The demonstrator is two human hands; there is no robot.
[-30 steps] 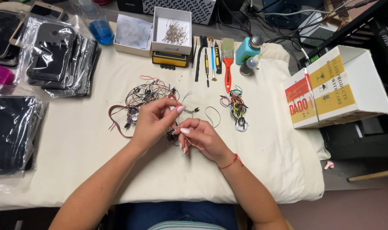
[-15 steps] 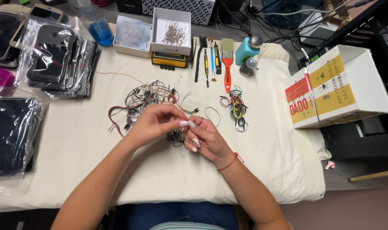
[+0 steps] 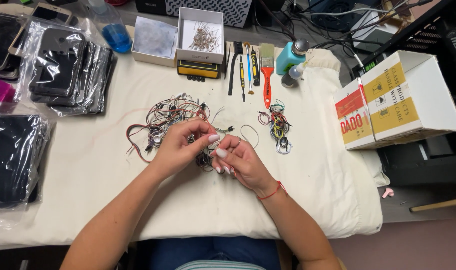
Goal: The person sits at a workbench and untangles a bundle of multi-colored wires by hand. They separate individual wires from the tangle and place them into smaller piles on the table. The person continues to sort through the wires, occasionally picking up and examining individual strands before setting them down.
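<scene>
I see left hand (image 3: 180, 147) and right hand (image 3: 240, 162) meeting mid-surface, fingers pinched narrow on a small wire bundle (image 3: 206, 159) to keep it steady | bigger wire tangle (image 3: 163, 120) lies just far-left | bound coil (image 3: 279, 127) right, apart
</scene>
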